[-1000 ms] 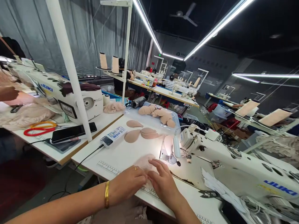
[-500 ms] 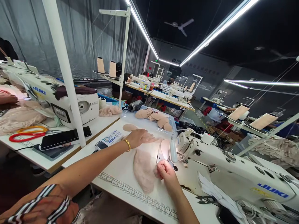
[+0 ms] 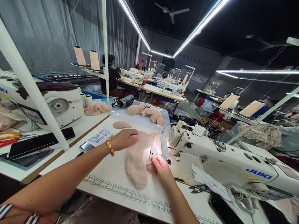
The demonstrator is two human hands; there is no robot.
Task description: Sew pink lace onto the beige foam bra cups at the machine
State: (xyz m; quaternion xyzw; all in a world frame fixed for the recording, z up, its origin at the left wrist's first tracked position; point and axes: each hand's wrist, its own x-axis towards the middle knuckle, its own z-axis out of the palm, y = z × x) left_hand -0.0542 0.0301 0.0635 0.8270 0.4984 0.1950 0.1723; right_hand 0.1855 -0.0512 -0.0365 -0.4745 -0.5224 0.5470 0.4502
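A pale pink fabric piece (image 3: 136,161) lies on the white table (image 3: 112,177) in front of the white Juki sewing machine (image 3: 224,161). My left hand (image 3: 125,139), with a gold bangle on the wrist, rests curled on the far end of the fabric. My right hand (image 3: 160,166) pinches the fabric's edge beside the lit needle area (image 3: 155,149). A single beige foam cup (image 3: 121,125) lies just beyond my left hand.
A clear tray (image 3: 163,116) holds several beige cups. A camcorder (image 3: 125,101), a small device (image 3: 93,141), a phone (image 3: 39,143), scissors (image 3: 9,137) and another Juki machine (image 3: 56,104) stand to the left. White poles rise from the tables. People work at far tables.
My left hand reached out from beside my right hand to the far side and drew back onto the fabric. The fabric now lies spread near the needle. The view shifted right.
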